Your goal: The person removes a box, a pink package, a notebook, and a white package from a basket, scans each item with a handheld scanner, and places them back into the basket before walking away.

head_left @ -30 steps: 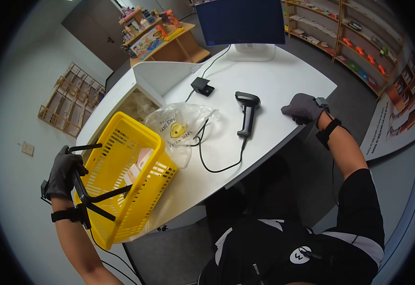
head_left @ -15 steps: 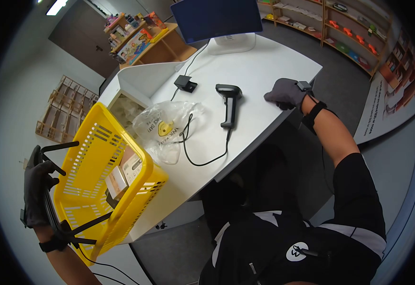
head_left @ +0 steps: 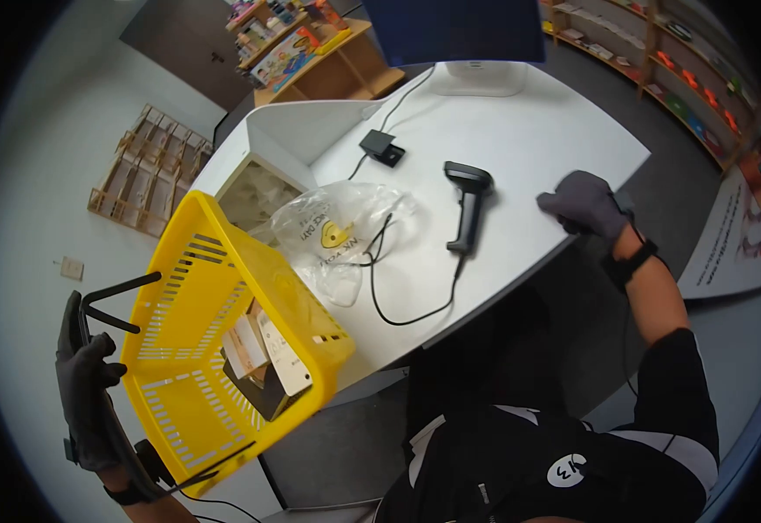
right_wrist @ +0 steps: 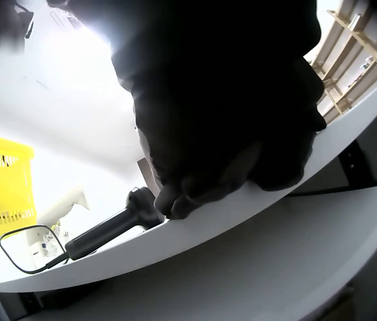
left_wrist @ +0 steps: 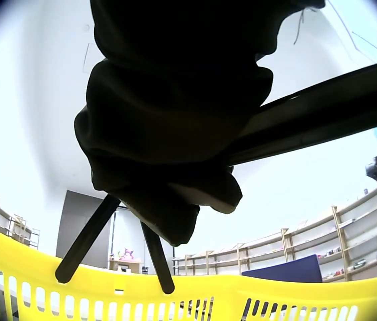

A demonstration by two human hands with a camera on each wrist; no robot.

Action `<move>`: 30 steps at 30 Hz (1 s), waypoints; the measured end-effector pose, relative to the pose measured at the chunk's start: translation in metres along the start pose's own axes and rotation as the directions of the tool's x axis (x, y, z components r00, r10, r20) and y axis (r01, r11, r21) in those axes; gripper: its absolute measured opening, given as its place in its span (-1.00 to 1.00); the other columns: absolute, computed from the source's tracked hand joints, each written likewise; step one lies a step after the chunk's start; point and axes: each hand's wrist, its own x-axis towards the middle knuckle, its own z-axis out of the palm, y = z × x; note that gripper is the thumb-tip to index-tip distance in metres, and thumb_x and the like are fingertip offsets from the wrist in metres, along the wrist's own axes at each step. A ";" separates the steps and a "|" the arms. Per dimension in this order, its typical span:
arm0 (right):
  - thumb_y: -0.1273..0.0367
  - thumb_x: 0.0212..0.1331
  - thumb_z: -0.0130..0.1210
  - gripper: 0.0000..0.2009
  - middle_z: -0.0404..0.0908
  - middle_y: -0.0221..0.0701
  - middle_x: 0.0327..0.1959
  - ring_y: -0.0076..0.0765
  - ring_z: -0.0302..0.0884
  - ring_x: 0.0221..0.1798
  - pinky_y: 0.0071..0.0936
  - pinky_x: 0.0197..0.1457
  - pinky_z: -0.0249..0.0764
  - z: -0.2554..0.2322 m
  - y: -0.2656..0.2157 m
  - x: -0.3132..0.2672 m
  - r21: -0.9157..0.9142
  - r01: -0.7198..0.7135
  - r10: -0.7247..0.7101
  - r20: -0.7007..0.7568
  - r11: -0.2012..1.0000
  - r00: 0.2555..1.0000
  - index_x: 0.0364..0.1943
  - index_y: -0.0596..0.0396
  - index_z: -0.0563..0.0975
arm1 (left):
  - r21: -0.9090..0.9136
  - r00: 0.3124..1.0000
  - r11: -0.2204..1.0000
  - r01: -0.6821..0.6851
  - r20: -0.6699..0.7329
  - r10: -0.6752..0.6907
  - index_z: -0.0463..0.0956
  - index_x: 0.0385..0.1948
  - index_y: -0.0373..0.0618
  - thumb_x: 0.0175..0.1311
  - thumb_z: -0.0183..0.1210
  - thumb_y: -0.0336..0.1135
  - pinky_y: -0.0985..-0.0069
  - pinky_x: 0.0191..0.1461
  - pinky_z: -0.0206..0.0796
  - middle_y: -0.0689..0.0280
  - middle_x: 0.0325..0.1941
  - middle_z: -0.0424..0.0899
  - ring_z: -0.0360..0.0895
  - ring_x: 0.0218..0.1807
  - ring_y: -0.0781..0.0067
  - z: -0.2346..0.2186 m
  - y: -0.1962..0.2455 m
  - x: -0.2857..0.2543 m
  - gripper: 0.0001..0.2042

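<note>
A yellow shopping basket (head_left: 215, 209) is tilted at the left of the white counter, its mouth turned toward me. My gloved left hand (head_left: 93, 383) grips its black handle (head_left: 123, 292). The left wrist view shows the gloved fingers (left_wrist: 175, 134) wrapped round the handle above the basket rim. Inside lie a white box (head_left: 246, 345), a pale flat pack (head_left: 285, 356) and a dark flat item (head_left: 263, 392). At the counter's right edge rests my gloved right hand (head_left: 585, 202), fingers loosely curled, holding nothing. Nearest to it lies a black barcode scanner (head_left: 469, 207).
A clear plastic bag (head_left: 311, 231) lies crumpled on the white counter (head_left: 450, 288), beside the basket, with the scanner's cable over it. Further back are a small black device (head_left: 380, 146) and a monitor (head_left: 459, 30). Wooden shelves (head_left: 659, 74) stand beyond.
The left hand has shifted the basket left and turned its mouth further toward me, showing more of the contents. The right hand has stayed at the counter edge. The head view has swung.
</note>
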 end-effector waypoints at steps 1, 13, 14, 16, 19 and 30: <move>-0.15 0.29 0.21 -0.40 0.69 -0.30 -0.67 -0.21 0.73 -0.55 -0.20 -0.22 0.66 0.003 0.004 0.002 -0.048 0.044 -0.045 -0.024 0.998 0.999 -0.65 0.09 0.72 | 0.024 1.000 0.999 0.026 -0.002 -0.026 0.32 0.71 -0.01 0.29 0.20 -0.39 0.68 -0.46 0.38 0.42 -0.29 0.59 0.47 -0.52 0.69 0.004 0.001 -0.008 -0.19; 0.09 0.39 0.27 -0.56 0.65 -0.27 -0.64 -0.29 0.61 -0.66 -0.27 -0.51 0.54 -0.008 -0.012 0.013 0.207 -0.230 0.160 0.307 0.951 0.938 -0.49 0.22 0.65 | -0.248 0.890 0.906 0.342 -0.225 -0.397 0.16 0.78 0.05 0.27 0.20 -0.63 0.66 -0.45 0.45 0.34 -0.27 0.65 0.56 -0.49 0.58 0.018 -0.003 -0.051 -0.08; 0.09 0.39 0.27 -0.56 0.65 -0.27 -0.64 -0.29 0.61 -0.66 -0.27 -0.51 0.54 -0.008 -0.006 0.016 0.188 -0.217 0.145 0.334 0.958 0.931 -0.49 0.22 0.65 | -0.238 0.873 0.897 0.373 -0.235 -0.426 0.16 0.78 0.05 0.27 0.20 -0.63 0.66 -0.45 0.45 0.34 -0.27 0.65 0.56 -0.49 0.58 0.006 -0.003 -0.056 -0.08; 0.11 0.39 0.28 -0.58 0.70 -0.24 -0.57 -0.29 0.64 -0.62 -0.27 -0.49 0.56 -0.006 0.007 0.021 0.157 -0.178 0.092 0.443 0.971 0.892 -0.42 0.25 0.68 | -0.278 0.852 0.879 0.387 -0.257 -0.456 0.17 0.77 0.05 0.30 0.22 -0.62 0.65 -0.43 0.48 0.30 -0.24 0.67 0.61 -0.47 0.55 -0.017 -0.004 -0.067 -0.09; 0.12 0.39 0.29 -0.59 0.73 -0.22 -0.53 -0.29 0.66 -0.58 -0.27 -0.45 0.58 -0.011 -0.012 0.007 0.128 -0.128 0.048 0.496 0.984 0.867 -0.38 0.27 0.70 | -0.323 0.803 0.850 0.415 -0.309 -0.510 0.17 0.77 0.06 0.33 0.25 -0.61 0.64 -0.41 0.50 0.27 -0.23 0.69 0.66 -0.44 0.52 -0.040 -0.032 -0.096 -0.10; 0.02 0.32 0.29 -0.55 0.83 -0.29 -0.44 -0.31 0.78 -0.41 -0.28 -0.23 0.64 -0.082 -0.267 -0.055 0.200 0.058 -0.175 0.637 0.978 0.751 -0.38 0.20 0.79 | -0.476 0.636 0.759 0.444 -0.428 -0.642 0.13 0.78 0.09 0.54 0.23 -0.50 0.66 -0.41 0.47 0.16 -0.08 0.77 0.77 -0.38 0.44 -0.170 -0.081 -0.172 -0.21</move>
